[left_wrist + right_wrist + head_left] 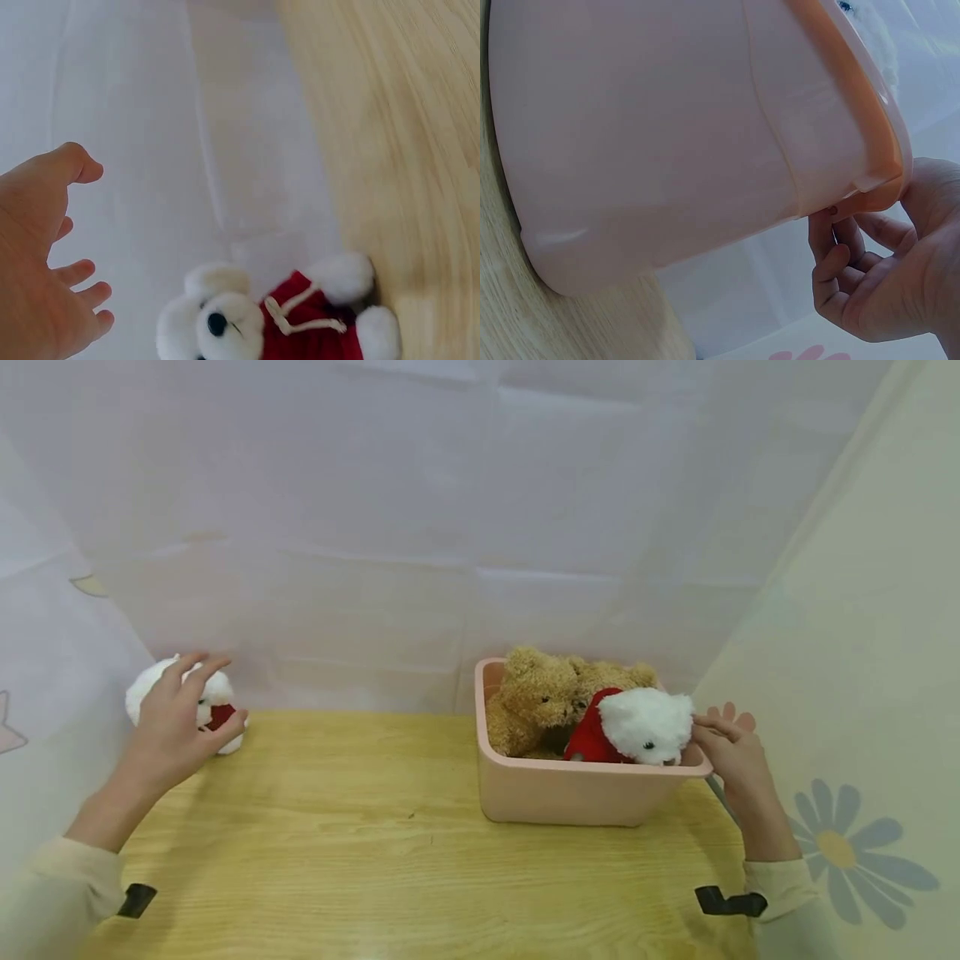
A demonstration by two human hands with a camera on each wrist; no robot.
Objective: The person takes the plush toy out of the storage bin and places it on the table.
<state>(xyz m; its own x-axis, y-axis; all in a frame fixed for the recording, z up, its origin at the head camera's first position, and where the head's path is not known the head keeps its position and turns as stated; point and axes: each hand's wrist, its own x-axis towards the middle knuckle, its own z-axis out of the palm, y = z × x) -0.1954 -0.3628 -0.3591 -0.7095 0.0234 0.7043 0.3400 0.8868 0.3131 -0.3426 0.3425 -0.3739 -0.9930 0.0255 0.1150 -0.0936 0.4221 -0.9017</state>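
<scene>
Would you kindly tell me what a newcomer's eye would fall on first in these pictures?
Probably the pink bin, right of centre on the table, with two brown teddy bears and a white bear in red inside. The right hand holds the bin at its right end. At the far left, the left hand hovers by a second white bear, also in red.

Left grip (174, 718) loosely spread

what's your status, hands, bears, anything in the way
Left hand open near leftmost bear. Right hand gripping pink bin. That bear outside bin. No obstruction visible.
</scene>
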